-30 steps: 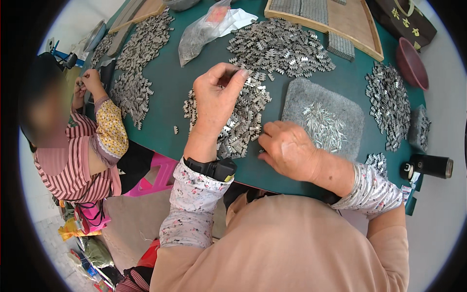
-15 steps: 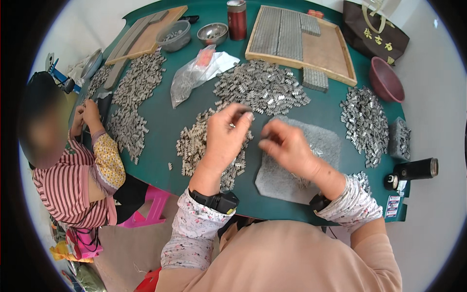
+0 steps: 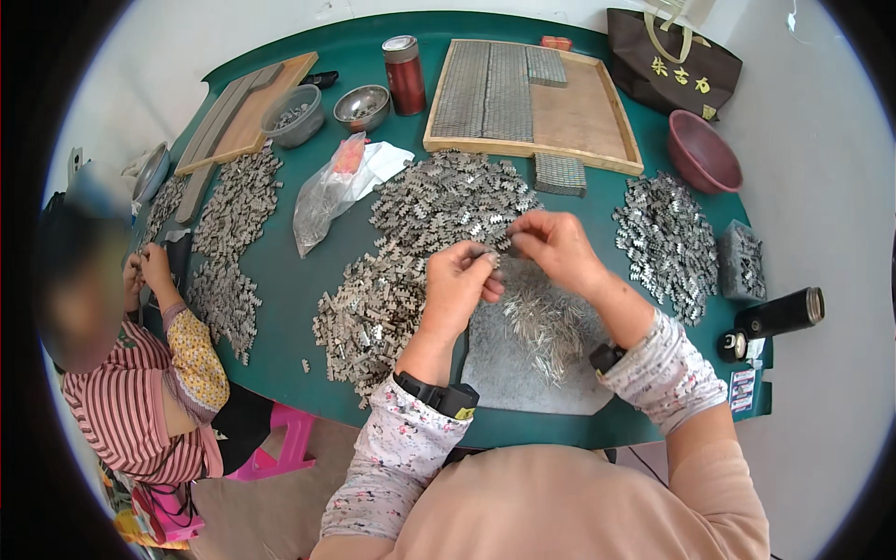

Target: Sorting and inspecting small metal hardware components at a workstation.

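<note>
Your two hands met above the grey mat (image 3: 523, 373) on the green worktop (image 3: 299, 280), the left hand (image 3: 459, 285) pinching one small metal piece (image 3: 489, 258) at its fingertips and the right hand (image 3: 558, 245) closed on the same piece from the other side. One loose spread of thin pins (image 3: 541, 322) lay on the mat beneath them. Two wooden trays (image 3: 579, 107), two metal bowls (image 3: 362, 105), one red can (image 3: 406, 75) and one maroon bowl (image 3: 702, 151) stood at the far edge.
</note>
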{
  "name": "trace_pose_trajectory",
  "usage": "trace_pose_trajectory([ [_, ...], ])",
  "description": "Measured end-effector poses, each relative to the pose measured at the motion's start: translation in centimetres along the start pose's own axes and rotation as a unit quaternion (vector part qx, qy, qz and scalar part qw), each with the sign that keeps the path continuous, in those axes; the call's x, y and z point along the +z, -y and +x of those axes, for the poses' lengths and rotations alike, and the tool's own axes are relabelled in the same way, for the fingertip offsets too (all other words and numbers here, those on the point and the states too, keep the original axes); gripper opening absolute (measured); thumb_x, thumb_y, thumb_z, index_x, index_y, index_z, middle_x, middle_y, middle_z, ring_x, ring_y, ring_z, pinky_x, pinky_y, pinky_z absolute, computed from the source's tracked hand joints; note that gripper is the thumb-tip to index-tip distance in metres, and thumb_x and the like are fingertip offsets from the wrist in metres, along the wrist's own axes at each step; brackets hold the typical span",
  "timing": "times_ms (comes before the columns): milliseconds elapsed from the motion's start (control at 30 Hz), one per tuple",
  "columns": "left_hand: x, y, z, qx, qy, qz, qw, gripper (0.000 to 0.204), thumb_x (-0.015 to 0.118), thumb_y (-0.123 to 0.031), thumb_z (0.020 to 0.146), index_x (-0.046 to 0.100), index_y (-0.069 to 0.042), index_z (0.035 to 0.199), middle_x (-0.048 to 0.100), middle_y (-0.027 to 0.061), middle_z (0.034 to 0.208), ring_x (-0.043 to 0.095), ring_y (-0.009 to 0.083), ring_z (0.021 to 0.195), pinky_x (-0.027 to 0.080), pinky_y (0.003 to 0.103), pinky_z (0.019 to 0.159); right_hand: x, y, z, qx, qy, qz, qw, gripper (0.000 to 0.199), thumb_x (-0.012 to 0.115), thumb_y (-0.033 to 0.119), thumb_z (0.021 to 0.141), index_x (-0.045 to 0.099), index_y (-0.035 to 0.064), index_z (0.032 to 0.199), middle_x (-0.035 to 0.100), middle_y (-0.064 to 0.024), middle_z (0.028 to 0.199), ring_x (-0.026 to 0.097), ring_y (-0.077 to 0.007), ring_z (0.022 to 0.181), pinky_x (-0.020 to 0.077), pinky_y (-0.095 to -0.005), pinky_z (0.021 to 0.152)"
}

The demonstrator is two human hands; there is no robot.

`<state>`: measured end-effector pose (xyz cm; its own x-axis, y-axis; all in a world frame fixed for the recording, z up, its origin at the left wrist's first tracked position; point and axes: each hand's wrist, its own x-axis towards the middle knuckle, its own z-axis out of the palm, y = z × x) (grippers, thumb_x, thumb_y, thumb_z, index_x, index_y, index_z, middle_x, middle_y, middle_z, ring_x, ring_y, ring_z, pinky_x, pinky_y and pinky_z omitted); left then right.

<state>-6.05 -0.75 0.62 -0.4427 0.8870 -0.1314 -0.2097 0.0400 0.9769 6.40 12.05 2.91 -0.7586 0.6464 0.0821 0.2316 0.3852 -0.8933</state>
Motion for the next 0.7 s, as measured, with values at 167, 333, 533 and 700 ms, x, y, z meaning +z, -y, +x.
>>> trace_pose_trajectory([
  [167, -1.0, 0.0, 0.3, -0.018, -0.032, -0.115, 0.993, 0.015, 0.058, -0.010, 0.089, 0.060, 0.004, 0.094, 0.065, 0.0136, 0.076, 0.065, 0.0194, 0.060, 0.053, 0.028, 0.051, 0.8, -0.3, 3.0, -0.161, -0.100, -0.304, 0.934, 0.012, 0.067, 0.009, 0.076, 0.069, 0.0051, 0.087, 0.062, -0.0141, 0.083, 0.064, -0.0320, 0.079, 0.0516, -0.0398, 0.070],
  [333, -1.4, -0.3, 0.4, -0.035, -0.039, -0.165, 0.985, 0.019, 0.055, -0.013, 0.091, 0.057, 0.004, 0.097, 0.065, 0.0150, 0.078, 0.066, 0.0217, 0.062, 0.054, 0.029, 0.052, 1.9, -1.8, 4.4, -0.204, -0.047, -0.387, 0.898, 0.010, 0.069, 0.009, 0.074, 0.065, 0.0045, 0.082, 0.058, -0.0129, 0.085, 0.061, -0.0310, 0.085, 0.0507, -0.0415, 0.072],
  [533, -1.6, -0.2, 0.5, -0.027, -0.023, -0.189, 0.981, 0.022, 0.050, -0.017, 0.094, 0.057, 0.003, 0.097, 0.065, 0.0155, 0.079, 0.066, 0.0238, 0.064, 0.054, 0.031, 0.054, 1.6, -1.6, 4.1, -0.201, -0.041, -0.353, 0.913, 0.016, 0.070, 0.010, 0.074, 0.062, 0.0026, 0.086, 0.061, -0.0149, 0.088, 0.061, -0.0339, 0.082, 0.0506, -0.0415, 0.071],
  [700, -0.9, -0.3, 0.4, 0.002, -0.044, -0.134, 0.990, 0.013, 0.059, -0.010, 0.090, 0.058, 0.002, 0.093, 0.065, 0.0135, 0.080, 0.066, 0.0204, 0.064, 0.054, 0.028, 0.054, 1.3, 0.1, 1.8, -0.066, -0.013, -0.076, 0.995, 0.017, 0.068, 0.007, 0.079, 0.060, -0.0009, 0.092, 0.064, -0.0107, 0.084, 0.063, -0.0214, 0.073, 0.0513, -0.0326, 0.066],
])
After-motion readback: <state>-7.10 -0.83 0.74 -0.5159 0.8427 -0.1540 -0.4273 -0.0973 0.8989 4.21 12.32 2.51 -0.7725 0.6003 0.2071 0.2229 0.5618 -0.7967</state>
